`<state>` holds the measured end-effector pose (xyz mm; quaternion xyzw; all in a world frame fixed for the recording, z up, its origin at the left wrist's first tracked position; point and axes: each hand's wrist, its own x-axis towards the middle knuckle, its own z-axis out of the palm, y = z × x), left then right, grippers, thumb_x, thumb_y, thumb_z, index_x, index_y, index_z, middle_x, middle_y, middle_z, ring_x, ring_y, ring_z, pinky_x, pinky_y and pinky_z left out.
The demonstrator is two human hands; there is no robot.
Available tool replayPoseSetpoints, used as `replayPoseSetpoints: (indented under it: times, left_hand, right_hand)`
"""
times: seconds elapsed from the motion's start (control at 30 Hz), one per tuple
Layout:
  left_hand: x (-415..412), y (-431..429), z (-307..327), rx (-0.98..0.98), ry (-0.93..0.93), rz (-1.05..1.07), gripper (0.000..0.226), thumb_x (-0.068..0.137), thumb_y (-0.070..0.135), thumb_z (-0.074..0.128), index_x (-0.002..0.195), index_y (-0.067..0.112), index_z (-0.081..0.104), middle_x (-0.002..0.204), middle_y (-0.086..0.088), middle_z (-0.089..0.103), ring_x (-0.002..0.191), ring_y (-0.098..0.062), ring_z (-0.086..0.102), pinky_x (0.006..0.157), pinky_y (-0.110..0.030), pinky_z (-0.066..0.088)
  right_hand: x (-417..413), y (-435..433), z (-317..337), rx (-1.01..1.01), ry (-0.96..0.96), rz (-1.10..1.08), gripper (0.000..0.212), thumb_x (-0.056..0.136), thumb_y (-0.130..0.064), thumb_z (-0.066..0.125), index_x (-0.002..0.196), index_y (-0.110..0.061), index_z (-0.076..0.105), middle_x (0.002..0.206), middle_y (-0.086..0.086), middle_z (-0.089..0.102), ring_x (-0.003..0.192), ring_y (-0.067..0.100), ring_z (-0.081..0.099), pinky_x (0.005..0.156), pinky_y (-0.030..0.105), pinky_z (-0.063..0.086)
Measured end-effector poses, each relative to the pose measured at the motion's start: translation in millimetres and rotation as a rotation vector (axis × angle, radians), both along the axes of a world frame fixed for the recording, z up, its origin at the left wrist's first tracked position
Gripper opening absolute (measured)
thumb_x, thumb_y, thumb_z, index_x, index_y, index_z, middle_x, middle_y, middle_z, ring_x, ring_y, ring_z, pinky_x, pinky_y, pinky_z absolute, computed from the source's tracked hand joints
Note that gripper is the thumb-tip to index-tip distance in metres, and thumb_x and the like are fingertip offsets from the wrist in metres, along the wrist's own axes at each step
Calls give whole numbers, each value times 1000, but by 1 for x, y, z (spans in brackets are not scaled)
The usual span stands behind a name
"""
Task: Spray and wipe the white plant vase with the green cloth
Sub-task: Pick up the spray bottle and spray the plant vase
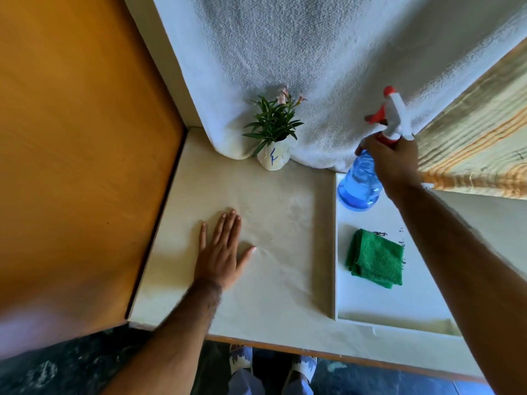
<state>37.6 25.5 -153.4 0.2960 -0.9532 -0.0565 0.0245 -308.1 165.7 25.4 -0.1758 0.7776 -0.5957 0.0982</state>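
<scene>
Nearest the table [285, 280] edge, the left hand [221, 256] lies flat, fingers spread, holding nothing. Right of it, the folded green cloth [375, 258] rests on a white tray [370, 306]. Beyond the cloth, the right hand [392, 161] grips a blue spray bottle [356, 186] by its neck. The white plant vase [273, 158] stands left of the bottle, apart, at the table's back.

Vase [273, 158] left of tray [370, 312], cloth [376, 258] in tray.
</scene>
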Motion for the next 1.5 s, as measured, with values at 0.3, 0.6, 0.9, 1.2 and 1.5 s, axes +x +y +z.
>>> replayPoseSetpoints:
  times: [0.3, 0.6, 0.9, 1.2, 1.5]
  left_hand:
    - [1, 2, 1, -19, 35, 7, 84, 99, 67, 37, 165, 16, 29, 175, -2, 27, 160, -21, 28, 127, -64, 26]
    - [2, -1, -3, -32, 73, 5, 81, 100, 66, 40, 165, 17, 30, 174, -3, 30, 159, -21, 32, 126, -64, 27]
    - [1, -1, 3, -6, 43, 8, 82, 100, 67, 34, 164, 16, 32, 174, -3, 29, 160, -22, 30, 126, -65, 27]
    - [2, -2, 2, 4, 27, 5, 82, 100, 68, 34, 165, 17, 29, 175, -3, 27, 161, -22, 27, 127, -64, 26]
    - [5, -5, -7, -6, 53, -15, 84, 102, 70, 28, 167, 17, 23, 176, -3, 24, 162, -21, 24, 128, -63, 22]
  right_hand:
    - [89, -52, -27, 295, -318, 266, 20, 76, 3, 74, 93, -8, 73, 62, 14, 72, 52, 20, 67, 68, 34, 57]
    - [101, -69, -61, 403, -386, 170, 21, 70, -34, 80, 69, -15, 72, 51, 1, 73, 45, 11, 69, 67, 34, 62]
    - [106, -85, -59, 547, -345, 212, 28, 73, -45, 78, 70, -19, 67, 54, 0, 75, 61, 19, 77, 78, 43, 65]
    - [107, -73, -55, 459, -389, 156, 13, 74, -25, 72, 77, -12, 71, 55, 4, 75, 53, 20, 73, 77, 47, 65]
    - [67, -8, -8, -18, -103, -204, 14, 69, -8, 69, 75, -18, 77, 53, -10, 71, 48, 5, 66, 50, 20, 52]
